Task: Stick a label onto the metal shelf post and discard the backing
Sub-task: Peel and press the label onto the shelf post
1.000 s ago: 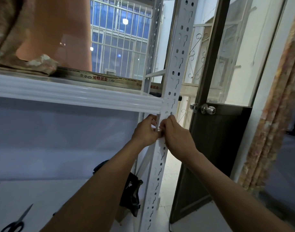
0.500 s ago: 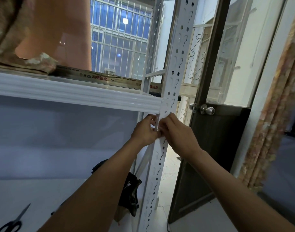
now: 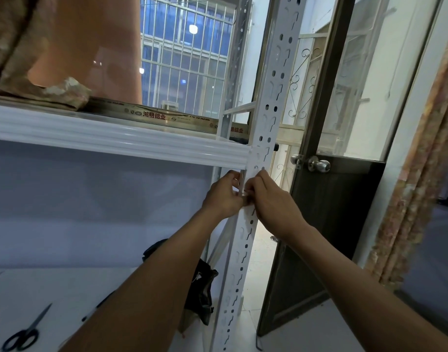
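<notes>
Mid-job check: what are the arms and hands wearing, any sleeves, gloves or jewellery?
The left forearm and right forearm are bare, with no sleeves in frame. The left hand and right hand wear no gloves; no watch, bracelet or ring shows.

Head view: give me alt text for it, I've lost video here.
Left hand and right hand meet, fingers curled, on the white post just under the shelf; any label is hidden behind them. Scissors lie lower left; a dark door stands at right.
</notes>
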